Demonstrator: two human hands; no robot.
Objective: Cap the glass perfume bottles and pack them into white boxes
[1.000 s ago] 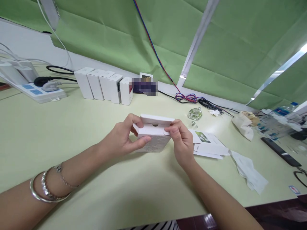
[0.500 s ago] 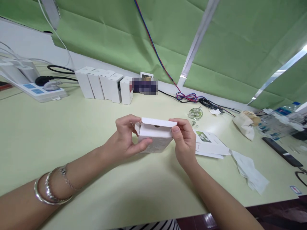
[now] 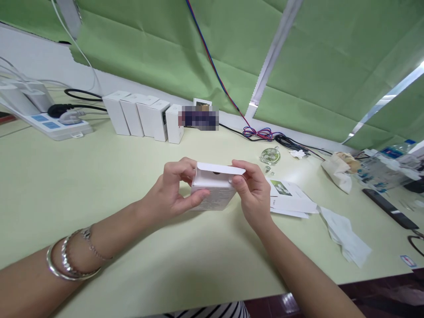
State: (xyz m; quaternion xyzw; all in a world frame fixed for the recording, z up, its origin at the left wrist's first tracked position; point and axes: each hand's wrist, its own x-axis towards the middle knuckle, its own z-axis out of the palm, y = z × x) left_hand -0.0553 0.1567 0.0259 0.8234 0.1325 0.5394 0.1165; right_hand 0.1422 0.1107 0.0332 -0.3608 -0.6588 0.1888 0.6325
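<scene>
A small white box [image 3: 213, 198] with fine print on its near side stands between my hands at the middle of the table. Its top flap [image 3: 220, 168] is raised and tilted, leaving a gap with a dark round spot beneath it. My left hand [image 3: 177, 185] grips the box's left side, thumb on the printed face and fingers behind. On the right, my right hand [image 3: 253, 192] holds the upper right corner, with fingertips at the flap's edge and the thumb just below it. What lies inside the box is hidden.
Several white boxes [image 3: 134, 115] stand in a row at the back left beside a power strip [image 3: 59, 126]. A flattened carton [image 3: 291, 201], white tissue [image 3: 344, 234] and a round glass pendant [image 3: 270, 156] lie at right. A dark phone-like slab [image 3: 389, 208] is farther right.
The left side flap has gone down out of sight, and my left fingers sit closer against that side. My right thumb has shifted slightly left and inward at the opening.
</scene>
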